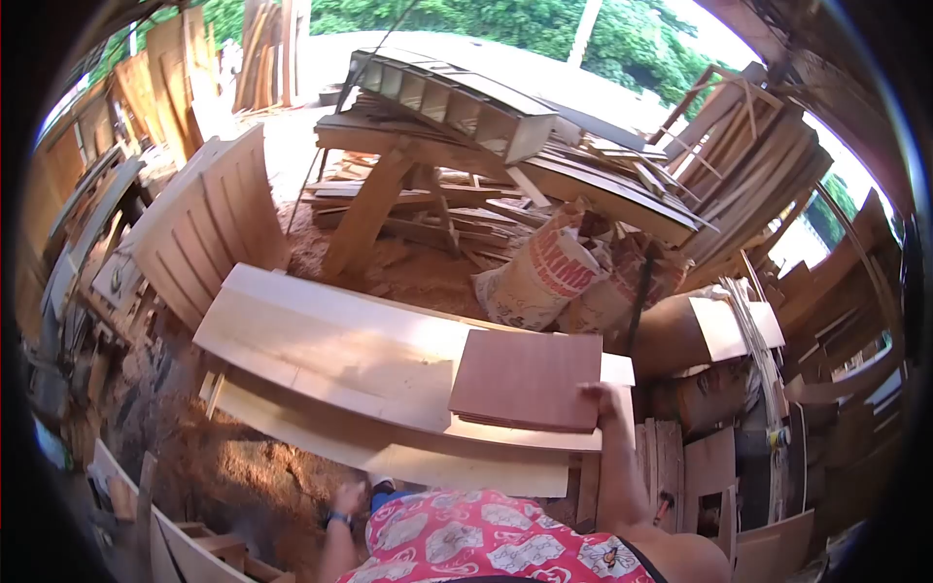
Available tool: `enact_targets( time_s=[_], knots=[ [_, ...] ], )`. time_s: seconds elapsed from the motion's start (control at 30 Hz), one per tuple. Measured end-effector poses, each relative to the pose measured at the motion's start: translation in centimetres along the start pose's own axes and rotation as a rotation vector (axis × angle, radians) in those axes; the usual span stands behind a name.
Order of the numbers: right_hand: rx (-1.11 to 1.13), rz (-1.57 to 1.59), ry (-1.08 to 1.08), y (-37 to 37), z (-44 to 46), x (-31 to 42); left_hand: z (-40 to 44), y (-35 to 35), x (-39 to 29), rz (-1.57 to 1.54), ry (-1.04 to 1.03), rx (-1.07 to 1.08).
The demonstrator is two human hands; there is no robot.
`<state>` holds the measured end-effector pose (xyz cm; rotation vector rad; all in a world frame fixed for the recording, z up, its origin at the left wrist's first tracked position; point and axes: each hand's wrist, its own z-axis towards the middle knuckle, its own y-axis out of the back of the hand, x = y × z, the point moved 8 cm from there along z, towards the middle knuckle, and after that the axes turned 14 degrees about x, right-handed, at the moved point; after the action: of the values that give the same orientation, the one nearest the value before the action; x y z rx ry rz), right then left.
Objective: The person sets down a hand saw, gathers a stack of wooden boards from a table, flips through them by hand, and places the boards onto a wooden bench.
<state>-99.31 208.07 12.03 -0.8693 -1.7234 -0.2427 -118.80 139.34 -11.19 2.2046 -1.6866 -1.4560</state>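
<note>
A small stack of reddish-brown plywood panels (527, 377) lies on the right part of a long pale board (330, 335). At the stack's right edge is my right hand (603, 398), its fingers closed on the edge of a panel. My left hand (348, 497), with a blue band at the wrist, hangs low beside my body, apart from the boards. Its fingers are small and blurred, so their pose is unclear. Below the long board a second pale board (466, 468) sticks out toward me.
Printed sacks (544, 272) stand behind the boards. Further back is a wooden bench (389, 136) piled with timber. A panelled wooden door (209, 214) leans at the left. Wood offcuts (709, 457) and a hammer (664, 507) are at the right. Sawdust (272, 466) covers the floor.
</note>
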Motion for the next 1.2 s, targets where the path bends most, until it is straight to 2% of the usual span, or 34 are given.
enact_targets(
  time_s=[0.03, 0.07, 0.1, 0.13, 0.17, 0.2, 0.27, 0.33, 0.4, 0.5, 0.57, 0.6, 0.63, 0.67, 0.7, 0.73, 0.8, 0.83, 0.97, 1.03, 1.1, 1.2],
  knots=[
    [-0.016, 0.018, 0.039, 2.9, -0.6, -3.3, -2.6, -0.9, 1.5, -0.032, 0.099, 0.052],
    [-0.109, 0.096, -0.020, 4.5, -1.8, -6.0, -1.5, -4.0, 6.6, 0.601, 0.092, 0.138],
    [-0.125, -0.009, 0.140, 8.3, -2.1, -8.7, -3.8, -5.3, 8.3, 0.608, 0.139, 0.218],
    [-0.190, 0.099, 0.045, 9.2, -3.5, -11.5, -6.1, -6.2, 9.4, 0.605, 0.195, 0.288],
    [-0.207, 0.107, 0.078, 9.9, -4.4, -12.9, -8.1, -6.0, 9.5, 0.249, 0.218, 0.191],
    [-0.206, 0.102, 0.095, 10.6, -4.6, -13.8, -8.5, -5.8, 9.6, 0.204, 0.252, 0.168],
    [-0.164, 0.219, 0.029, 12.4, -4.5, -17.1, -9.1, -6.9, 10.9, 0.166, 0.341, 0.237],
    [-0.064, 0.303, 0.066, 14.0, -2.7, -18.8, -9.4, -7.3, 10.7, 0.158, 0.391, 0.272],
    [-0.159, 0.221, 0.050, 12.7, -3.0, -16.8, -9.2, -7.3, 9.7, 0.214, 0.380, 0.291],
    [-0.162, 0.376, -0.028, 11.1, -3.0, -15.5, -8.1, -7.5, 7.1, 0.329, 0.326, 0.361],
    [-0.174, 0.285, -0.207, 9.9, -3.8, -14.0, -7.0, -6.1, 3.9, 0.331, 0.321, 0.380],
    [-0.203, -0.064, -0.140, 11.9, -3.3, -13.4, -6.7, -4.0, 0.6, 0.294, 0.334, 0.362],
    [-0.199, -0.078, -0.143, 13.7, -3.9, -13.5, -6.5, -2.4, -2.8, 0.386, 0.257, 0.393],
    [-0.153, -0.048, -0.200, 15.0, -3.0, -14.8, -5.9, -2.2, -2.4, 0.105, 0.326, 0.320],
    [-0.095, -0.012, -0.250, 14.5, -1.2, -15.9, -5.2, -1.1, -2.2, -0.174, 0.382, 0.228],
    [-0.065, -0.007, -0.232, 13.5, -1.4, -16.1, -3.9, -0.4, -1.9, -0.177, 0.373, 0.194],
    [0.133, -0.648, 0.247, 8.8, -5.7, -9.9, -1.8, -0.5, -1.5, -0.204, 0.303, 0.175],
    [0.144, -0.648, 0.260, 8.1, -4.6, -9.7, -1.6, -0.4, -1.3, -0.209, 0.298, 0.160],
    [-0.287, -0.860, 0.446, 7.8, -0.7, -7.9, -2.0, -2.6, -0.8, -0.189, 0.366, 0.270],
    [-0.513, -0.954, 0.518, 7.8, -1.0, -7.6, -2.7, -4.4, 1.0, 0.262, 0.276, 0.228],
    [-0.438, -1.237, 0.457, -3.0, -3.4, -1.3, -3.5, -7.4, 6.3, 0.162, 0.341, 0.289],
    [-0.092, -1.172, 0.620, -12.9, -1.0, 0.6, -8.7, -9.1, 8.8, 0.151, 0.356, 0.272]
  ],
)
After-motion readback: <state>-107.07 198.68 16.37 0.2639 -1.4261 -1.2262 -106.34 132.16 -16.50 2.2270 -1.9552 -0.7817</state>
